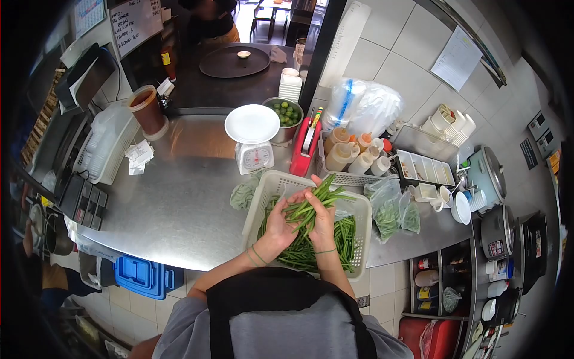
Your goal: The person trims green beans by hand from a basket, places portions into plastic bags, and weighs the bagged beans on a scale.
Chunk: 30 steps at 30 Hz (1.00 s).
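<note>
The left hand point(278, 228) and right hand point(323, 221) are holding a green bean bunch point(307, 212) at frame centre, above the white basket point(364, 233), presumably so that slipping pods are landing inside. Fingers on both hands are curling around the pods; some fingertips are hidden. Forearms are converging upward from lower centre, palms facing inward.

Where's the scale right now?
In the head view's upper middle, the scale stands on the steel counter, just left of the red tape dispenser, beyond the basket of green beans.
</note>
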Available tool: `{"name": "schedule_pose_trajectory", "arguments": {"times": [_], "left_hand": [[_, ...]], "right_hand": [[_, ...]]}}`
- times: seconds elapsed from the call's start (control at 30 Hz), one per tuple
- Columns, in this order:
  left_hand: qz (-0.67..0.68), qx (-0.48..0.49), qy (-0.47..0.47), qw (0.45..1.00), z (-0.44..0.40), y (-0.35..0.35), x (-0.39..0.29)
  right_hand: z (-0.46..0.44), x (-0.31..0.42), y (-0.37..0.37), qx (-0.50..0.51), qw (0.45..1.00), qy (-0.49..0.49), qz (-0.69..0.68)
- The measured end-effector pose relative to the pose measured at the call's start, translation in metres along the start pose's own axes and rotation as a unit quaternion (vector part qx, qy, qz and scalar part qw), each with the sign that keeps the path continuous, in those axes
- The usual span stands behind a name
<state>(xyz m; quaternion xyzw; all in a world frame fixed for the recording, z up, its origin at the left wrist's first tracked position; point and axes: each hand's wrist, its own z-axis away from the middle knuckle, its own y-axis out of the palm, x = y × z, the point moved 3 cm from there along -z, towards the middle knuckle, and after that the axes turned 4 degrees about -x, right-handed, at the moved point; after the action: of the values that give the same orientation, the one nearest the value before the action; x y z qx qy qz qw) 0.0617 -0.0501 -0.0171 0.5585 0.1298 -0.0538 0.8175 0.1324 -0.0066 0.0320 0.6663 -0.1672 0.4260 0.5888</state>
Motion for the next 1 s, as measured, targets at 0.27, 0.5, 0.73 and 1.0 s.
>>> {"name": "schedule_pose_trajectory", "arguments": {"times": [0.27, 0.5, 0.73, 1.0], "left_hand": [[0.06, -0.087, -0.012, 0.994, 0.006, 0.003, 0.012], [0.041, -0.059, 0.025, 0.997, 0.01, 0.008, 0.021], [0.079, -0.076, 0.011, 0.994, 0.002, 0.018, 0.002], [0.052, -0.025, 0.015, 0.998, 0.002, 0.009, 0.011]], "right_hand": [[-0.004, -0.007, -0.002, -0.056, 0.996, -0.062, -0.005], [-0.001, 0.0, 0.005, -0.096, 0.976, -0.18, 0.079], [0.004, -0.003, 0.013, -0.032, 0.971, -0.198, 0.13], [-0.005, -0.008, -0.001, -0.014, 0.984, -0.152, 0.092]]}}
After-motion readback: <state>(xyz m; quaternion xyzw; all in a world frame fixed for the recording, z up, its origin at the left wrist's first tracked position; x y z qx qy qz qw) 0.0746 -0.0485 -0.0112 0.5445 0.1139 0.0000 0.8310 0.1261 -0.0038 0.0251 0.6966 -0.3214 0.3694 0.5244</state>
